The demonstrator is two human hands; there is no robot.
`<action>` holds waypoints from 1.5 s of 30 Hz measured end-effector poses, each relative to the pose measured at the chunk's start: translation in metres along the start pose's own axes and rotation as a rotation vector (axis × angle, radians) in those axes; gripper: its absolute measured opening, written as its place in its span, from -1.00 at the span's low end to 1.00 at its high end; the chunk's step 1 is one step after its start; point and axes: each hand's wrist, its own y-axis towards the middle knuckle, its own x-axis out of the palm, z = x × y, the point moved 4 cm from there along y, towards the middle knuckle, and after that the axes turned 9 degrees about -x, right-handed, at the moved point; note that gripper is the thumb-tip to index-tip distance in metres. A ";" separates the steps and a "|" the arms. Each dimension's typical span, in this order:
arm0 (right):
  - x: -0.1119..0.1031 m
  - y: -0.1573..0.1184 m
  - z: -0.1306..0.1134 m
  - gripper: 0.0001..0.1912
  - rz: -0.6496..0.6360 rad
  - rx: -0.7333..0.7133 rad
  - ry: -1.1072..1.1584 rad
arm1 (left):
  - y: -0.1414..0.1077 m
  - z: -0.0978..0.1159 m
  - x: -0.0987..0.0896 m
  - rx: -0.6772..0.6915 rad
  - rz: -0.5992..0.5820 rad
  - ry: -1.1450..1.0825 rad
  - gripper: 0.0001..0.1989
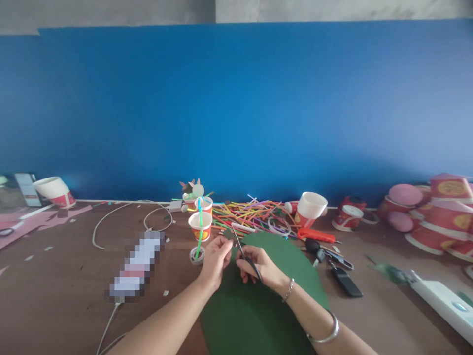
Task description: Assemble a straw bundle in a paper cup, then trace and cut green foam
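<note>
In the middle of the head view, my right hand grips a pair of scissors with black handles, its thin blades pointing up and away. Close beside them, my left hand pinches a small dark green paper piece. Both hands are above a large dark green sheet with a rounded edge. Left of the left hand stands a red and white paper cup with a green straw in front of it, whose foot meets a white ring.
A pile of coloured straws lies by the blue wall. To the right are a white cup, an orange tool, keys, a black fob and a white glue gun. A phone with a cable is at left.
</note>
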 end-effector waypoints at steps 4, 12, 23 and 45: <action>0.000 0.000 0.000 -0.64 -0.005 -0.001 -0.003 | 0.000 0.000 0.000 -0.003 0.000 0.009 -0.67; -0.001 -0.001 0.001 -0.65 0.001 -0.002 -0.014 | 0.001 -0.002 -0.001 -0.014 -0.016 0.017 -0.67; -0.003 -0.001 0.003 -0.69 0.001 0.024 -0.030 | 0.001 0.004 0.000 -0.010 -0.033 0.032 -0.68; -0.006 -0.002 0.001 -0.66 -0.017 0.040 -0.016 | 0.001 0.001 -0.002 -0.030 -0.057 0.070 -0.70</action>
